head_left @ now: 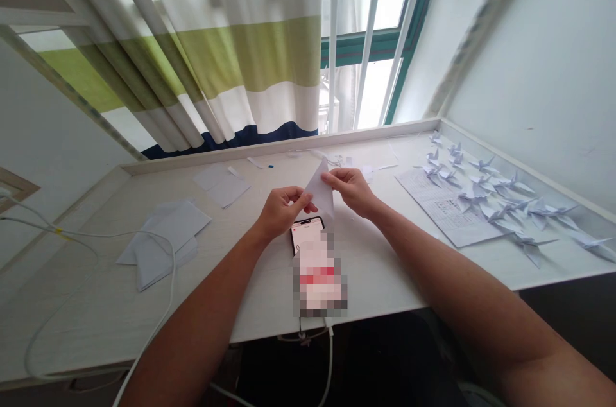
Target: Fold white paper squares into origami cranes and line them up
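Observation:
Between my two hands is a white sheet of paper [321,196], folded to a pointed shape with its tip up. My left hand [283,207] pinches its left lower edge between thumb and fingers. Near the top, on the right edge, my right hand [351,189] grips the same paper with thumb and forefinger. The paper is held above the table [269,304]. Just below it lies a phone [308,227] with a lit screen, partly blurred out.
Several folded paper cranes [481,192] stand at the right, some on a written sheet [428,201]. Loose white sheets [168,233] lie at the left, with more paper [224,185] behind. A white cable [171,266] crosses the left side. Curtains [250,54] hang at the back.

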